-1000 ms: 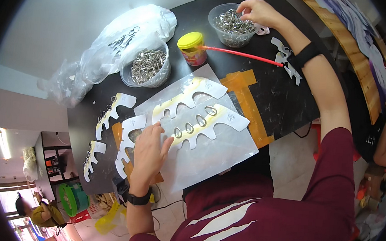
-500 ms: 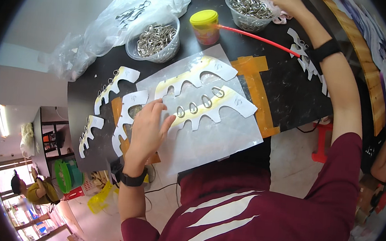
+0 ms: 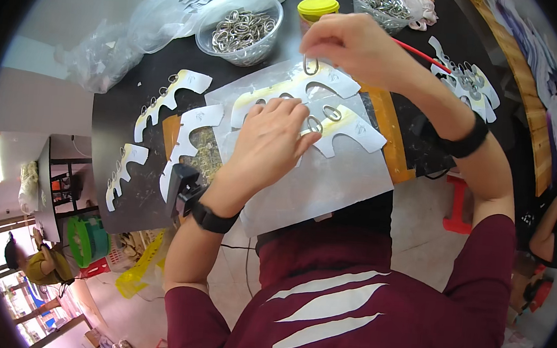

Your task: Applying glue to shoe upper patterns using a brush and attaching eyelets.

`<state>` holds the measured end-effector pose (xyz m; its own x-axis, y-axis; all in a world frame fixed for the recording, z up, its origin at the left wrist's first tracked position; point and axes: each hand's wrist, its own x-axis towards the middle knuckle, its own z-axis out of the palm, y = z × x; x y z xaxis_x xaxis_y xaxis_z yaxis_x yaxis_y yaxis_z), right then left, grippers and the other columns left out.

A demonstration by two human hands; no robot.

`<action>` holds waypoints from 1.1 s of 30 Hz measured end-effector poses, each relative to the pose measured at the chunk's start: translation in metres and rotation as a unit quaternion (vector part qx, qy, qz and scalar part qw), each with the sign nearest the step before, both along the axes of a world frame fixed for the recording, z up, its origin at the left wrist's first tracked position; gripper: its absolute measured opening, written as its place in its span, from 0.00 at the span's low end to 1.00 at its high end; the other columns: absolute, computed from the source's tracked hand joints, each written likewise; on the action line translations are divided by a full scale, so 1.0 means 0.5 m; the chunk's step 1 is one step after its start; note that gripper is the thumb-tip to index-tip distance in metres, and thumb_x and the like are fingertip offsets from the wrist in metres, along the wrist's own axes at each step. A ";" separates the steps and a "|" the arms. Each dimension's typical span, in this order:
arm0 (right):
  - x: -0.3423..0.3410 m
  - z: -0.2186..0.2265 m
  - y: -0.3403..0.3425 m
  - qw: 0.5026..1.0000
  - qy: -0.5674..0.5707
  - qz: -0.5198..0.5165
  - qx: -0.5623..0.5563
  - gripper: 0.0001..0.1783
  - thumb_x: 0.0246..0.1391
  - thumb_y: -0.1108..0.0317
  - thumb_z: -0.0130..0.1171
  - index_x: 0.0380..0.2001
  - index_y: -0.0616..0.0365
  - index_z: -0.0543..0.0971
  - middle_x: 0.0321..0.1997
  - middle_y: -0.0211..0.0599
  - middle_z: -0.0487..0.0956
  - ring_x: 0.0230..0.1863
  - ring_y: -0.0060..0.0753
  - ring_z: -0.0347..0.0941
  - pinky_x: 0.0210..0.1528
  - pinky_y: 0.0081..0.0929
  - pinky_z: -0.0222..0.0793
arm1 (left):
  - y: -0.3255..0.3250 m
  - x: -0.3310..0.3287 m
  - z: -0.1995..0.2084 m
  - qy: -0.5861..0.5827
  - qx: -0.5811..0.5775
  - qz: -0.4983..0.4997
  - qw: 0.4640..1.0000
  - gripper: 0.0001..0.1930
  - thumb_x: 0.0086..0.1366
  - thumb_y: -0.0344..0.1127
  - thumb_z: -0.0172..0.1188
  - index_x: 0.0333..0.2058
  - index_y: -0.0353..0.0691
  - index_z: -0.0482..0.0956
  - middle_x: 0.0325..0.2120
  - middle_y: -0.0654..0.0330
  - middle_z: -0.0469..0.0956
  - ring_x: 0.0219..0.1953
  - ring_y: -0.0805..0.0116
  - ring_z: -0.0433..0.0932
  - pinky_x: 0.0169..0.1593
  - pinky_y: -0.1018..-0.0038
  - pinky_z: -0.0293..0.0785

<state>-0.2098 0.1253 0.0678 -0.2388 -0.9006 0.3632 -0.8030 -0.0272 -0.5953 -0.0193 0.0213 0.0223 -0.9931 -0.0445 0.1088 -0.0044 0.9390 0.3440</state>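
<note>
Between my right hand's [image 3: 360, 46] thumb and fingers hangs an oval metal ring [image 3: 310, 74], just above the farther white notched piece [image 3: 338, 80], which carries a yellowish band. My left hand [image 3: 269, 137] lies over the nearer notched piece [image 3: 360, 133], fingers stretched out and thumb apart. Two oval rings [image 3: 331, 113] show on that piece right of the left fingers; the rest of its row is hidden by this hand. Both pieces lie on a translucent sheet [image 3: 329, 191] on the black table.
A clear bowl of metal rings [image 3: 242, 34] stands at the back, with another bowl [image 3: 383, 2] farther right. Between them is a yellow-lidded tub [image 3: 318, 7], partly behind my right hand. More notched pieces lie left [image 3: 191, 81] and right [image 3: 485, 85]. Plastic bags [image 3: 173, 15] cover the back left.
My right hand has come from the back-right bowl to above the sheet, now with a ring in its fingers. My left hand has moved right, over the nearer piece. The view has shifted slightly.
</note>
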 end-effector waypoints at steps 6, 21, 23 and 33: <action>-0.050 -0.090 -0.068 0.991 0.065 -0.032 0.113 0.07 0.52 0.70 0.57 0.33 0.57 0.82 0.32 0.38 0.82 0.36 0.39 0.79 0.41 0.33 0.73 | -0.010 -0.014 -0.025 -0.007 -0.021 -0.011 1.000 0.17 0.63 0.47 0.57 0.40 0.38 0.74 0.39 0.55 0.76 0.46 0.57 0.72 0.50 0.63 0.64; -0.076 -0.143 -0.112 0.980 0.121 -0.006 0.158 0.06 0.49 0.72 0.56 0.29 0.60 0.81 0.33 0.40 0.81 0.39 0.43 0.78 0.42 0.34 0.72 | -0.015 -0.018 -0.026 -0.025 -0.019 -0.011 0.999 0.17 0.62 0.45 0.58 0.41 0.38 0.74 0.41 0.57 0.76 0.47 0.59 0.72 0.49 0.64 0.63; -0.078 -0.145 -0.113 0.978 0.130 -0.007 0.161 0.08 0.47 0.74 0.57 0.31 0.54 0.83 0.33 0.38 0.82 0.39 0.43 0.79 0.41 0.35 0.73 | -0.015 -0.018 -0.026 -0.030 -0.018 -0.011 0.999 0.17 0.62 0.45 0.59 0.41 0.37 0.74 0.43 0.57 0.76 0.47 0.59 0.72 0.49 0.64 0.63; -0.067 -0.123 -0.091 0.965 0.191 -0.025 0.178 0.08 0.52 0.69 0.58 0.35 0.53 0.84 0.36 0.35 0.80 0.41 0.38 0.78 0.44 0.33 0.71 | -0.016 -0.015 -0.046 0.065 -0.011 -0.019 0.998 0.14 0.58 0.43 0.62 0.33 0.39 0.74 0.31 0.59 0.73 0.40 0.60 0.72 0.43 0.65 0.63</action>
